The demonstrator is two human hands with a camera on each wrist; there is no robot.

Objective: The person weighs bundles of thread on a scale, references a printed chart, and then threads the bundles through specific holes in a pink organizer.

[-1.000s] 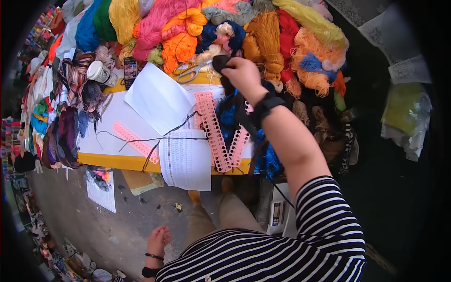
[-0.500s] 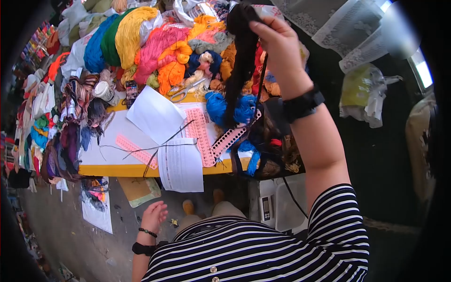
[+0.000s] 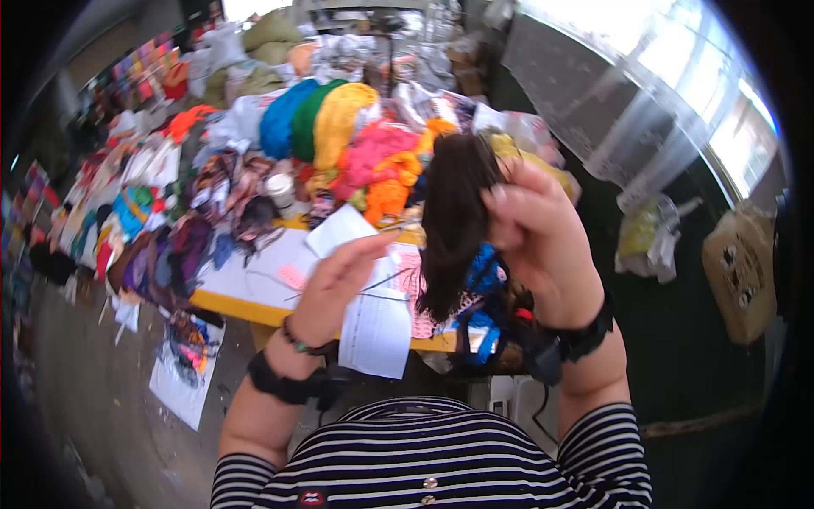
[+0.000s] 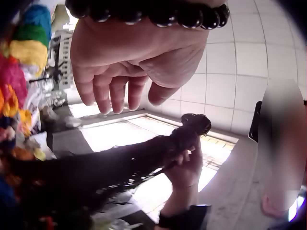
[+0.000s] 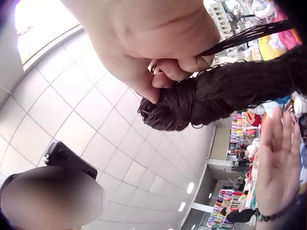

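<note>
A dark brown skein of yarn (image 3: 456,233) hangs in front of me, its strands spreading toward the lower end. My right hand (image 3: 547,233) pinches it near the top, and the right wrist view shows thumb and fingers at the knotted end of the skein (image 5: 187,103). A thin bundle of strands (image 5: 249,37) runs off separately beside that hand. To the left of the skein my left hand (image 3: 335,284) is raised with fingers extended, holding nothing. In the left wrist view its palm (image 4: 136,57) is above the skein, apart from it.
Below is a table with a yellow edge (image 3: 233,305), bearing a printed sheet (image 3: 373,339), a blank sheet (image 3: 337,227) and pink perforated strips (image 3: 421,324). Blue yarn (image 3: 485,276) lies behind the skein. Colourful skeins (image 3: 343,127) are heaped at the back, near a white tub (image 3: 280,188).
My right hand has lifted the dark skein from the yarn heap and brought it before me. My left hand has risen from my side toward it. The head view has tilted up.
</note>
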